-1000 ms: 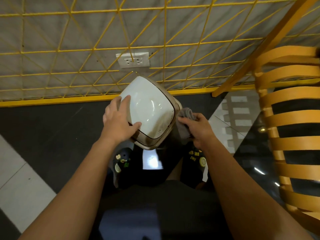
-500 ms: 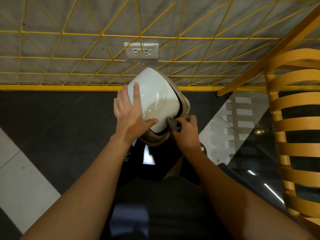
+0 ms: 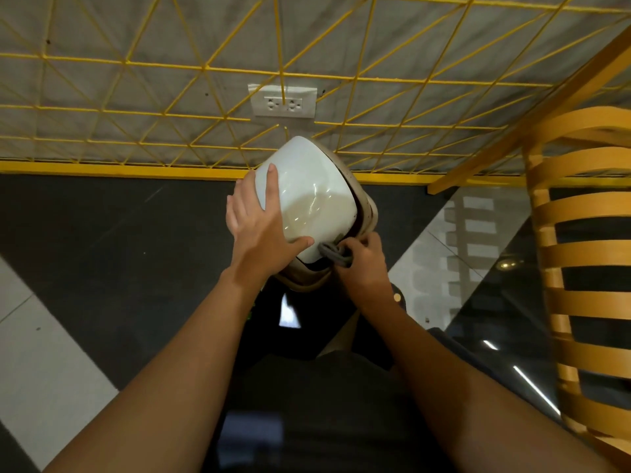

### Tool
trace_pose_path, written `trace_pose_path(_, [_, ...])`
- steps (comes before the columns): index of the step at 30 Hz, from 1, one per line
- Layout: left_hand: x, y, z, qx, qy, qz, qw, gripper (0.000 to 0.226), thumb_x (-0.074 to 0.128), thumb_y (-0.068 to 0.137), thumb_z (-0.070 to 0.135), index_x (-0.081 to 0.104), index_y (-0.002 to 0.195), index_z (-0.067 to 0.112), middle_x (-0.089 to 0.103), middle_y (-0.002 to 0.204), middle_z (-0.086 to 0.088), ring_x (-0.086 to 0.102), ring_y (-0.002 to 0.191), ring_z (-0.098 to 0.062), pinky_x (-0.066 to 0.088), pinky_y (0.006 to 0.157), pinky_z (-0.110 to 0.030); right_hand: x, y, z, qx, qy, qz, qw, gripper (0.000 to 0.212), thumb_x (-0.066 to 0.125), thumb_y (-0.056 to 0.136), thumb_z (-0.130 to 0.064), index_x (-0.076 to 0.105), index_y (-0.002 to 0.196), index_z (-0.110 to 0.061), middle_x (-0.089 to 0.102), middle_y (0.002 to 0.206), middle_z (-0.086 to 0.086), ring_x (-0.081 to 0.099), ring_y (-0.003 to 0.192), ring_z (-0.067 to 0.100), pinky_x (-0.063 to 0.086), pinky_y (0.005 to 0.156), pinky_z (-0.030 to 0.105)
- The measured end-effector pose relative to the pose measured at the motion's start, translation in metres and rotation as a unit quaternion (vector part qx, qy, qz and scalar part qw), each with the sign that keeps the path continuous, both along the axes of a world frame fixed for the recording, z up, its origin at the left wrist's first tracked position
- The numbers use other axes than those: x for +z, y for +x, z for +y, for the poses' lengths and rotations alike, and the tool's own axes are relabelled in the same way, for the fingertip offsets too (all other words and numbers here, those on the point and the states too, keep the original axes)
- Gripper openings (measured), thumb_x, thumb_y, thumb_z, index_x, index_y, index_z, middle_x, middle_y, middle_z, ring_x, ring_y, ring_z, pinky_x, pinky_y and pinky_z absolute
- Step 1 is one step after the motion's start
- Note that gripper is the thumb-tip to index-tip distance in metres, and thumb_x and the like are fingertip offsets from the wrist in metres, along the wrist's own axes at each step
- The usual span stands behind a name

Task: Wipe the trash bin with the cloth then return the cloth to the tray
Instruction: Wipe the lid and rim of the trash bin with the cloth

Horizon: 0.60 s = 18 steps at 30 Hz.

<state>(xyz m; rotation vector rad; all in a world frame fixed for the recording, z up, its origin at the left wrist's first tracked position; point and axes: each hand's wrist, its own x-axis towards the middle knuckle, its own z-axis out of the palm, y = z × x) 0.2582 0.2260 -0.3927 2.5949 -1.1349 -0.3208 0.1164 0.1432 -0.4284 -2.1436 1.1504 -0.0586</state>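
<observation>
A trash bin [image 3: 367, 213] with a glossy white lid [image 3: 310, 196] and beige body stands on the dark floor below me, close to the wall. My left hand [image 3: 261, 227] lies flat on the lid's near left side, fingers spread, thumb along the front edge. My right hand [image 3: 362, 264] is closed on a bunched grey cloth [image 3: 333, 253] and presses it into the dark gap under the lid's front right edge. The tray is not in view.
A yellow wire grid [image 3: 205, 68] covers the grey wall behind the bin, with a white double socket [image 3: 282, 103]. A yellow slatted wooden chair [image 3: 587, 254] stands at right by a glass-like reflective surface [image 3: 485, 295]. My shoes sit under the bin.
My right hand has brought the cloth from the bin's right side to the lid's front edge. My left hand has slid further up the lid. The view has shifted down and closer.
</observation>
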Motion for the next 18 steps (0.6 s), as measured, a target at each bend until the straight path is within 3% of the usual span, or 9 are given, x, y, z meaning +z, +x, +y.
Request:
trace_pose_path(6, [0.002, 0.0, 0.001, -0.002, 0.001, -0.001, 1.0, 0.12, 0.075, 0.06, 0.056, 0.003, 0.147, 0.015, 0.011, 0.149, -0.019, 0.011, 0.138, -0.035, 0.009, 0.111, -0.053, 0.004, 0.001, -0.032, -0.019, -0.046, 0.014, 0.999, 0.018, 0.061, 0.085, -0.015, 0.059, 0.101, -0.007, 0.039, 0.119, 0.012, 0.053, 0.092, 0.025, 0.04, 0.084, 0.025])
trace_pose_path(9, [0.001, -0.001, 0.0, 0.005, -0.007, 0.006, 1.0, 0.12, 0.075, 0.06, 0.055, 0.001, 0.147, 0.016, 0.009, 0.149, -0.018, 0.008, 0.139, -0.034, 0.005, 0.112, -0.051, 0.002, -0.001, -0.006, -0.038, -0.023, -0.005, 0.999, 0.021, 0.063, 0.084, -0.013, 0.06, 0.104, -0.007, 0.04, 0.121, 0.012, 0.048, 0.091, 0.016, 0.037, 0.084, 0.017])
trace_pose_path(12, [0.0, 0.0, 0.0, 0.005, -0.01, 0.011, 1.0, 0.121, 0.075, 0.06, 0.055, 0.0, 0.147, 0.017, 0.009, 0.149, -0.017, 0.008, 0.138, -0.034, 0.004, 0.112, -0.051, -0.001, -0.006, 0.018, -0.026, -0.01, -0.036, 0.999, 0.021, 0.062, 0.084, -0.015, 0.061, 0.104, -0.005, 0.042, 0.117, 0.01, 0.039, 0.084, 0.006, 0.032, 0.072, 0.005])
trace_pose_path(16, [-0.001, 0.001, 0.0, 0.006, -0.01, 0.011, 1.0, 0.121, 0.075, 0.059, 0.056, 0.002, 0.147, 0.017, 0.01, 0.149, -0.018, 0.009, 0.138, -0.034, 0.004, 0.112, -0.051, 0.008, -0.01, -0.006, -0.084, 0.008, -0.034, 0.996, 0.029, 0.06, 0.087, -0.026, 0.059, 0.108, -0.007, 0.041, 0.117, 0.008, 0.041, 0.086, 0.007, 0.033, 0.081, 0.016])
trace_pose_path(18, [-0.002, 0.0, 0.0, 0.007, -0.011, 0.011, 1.0, 0.121, 0.076, 0.059, 0.056, 0.003, 0.147, 0.016, 0.01, 0.149, -0.018, 0.009, 0.138, -0.034, 0.004, 0.112, -0.051, 0.01, -0.01, -0.004, -0.11, 0.021, -0.034, 0.993, 0.029, 0.06, 0.087, -0.028, 0.058, 0.108, -0.008, 0.04, 0.114, 0.005, 0.041, 0.08, 0.003, 0.034, 0.078, 0.013])
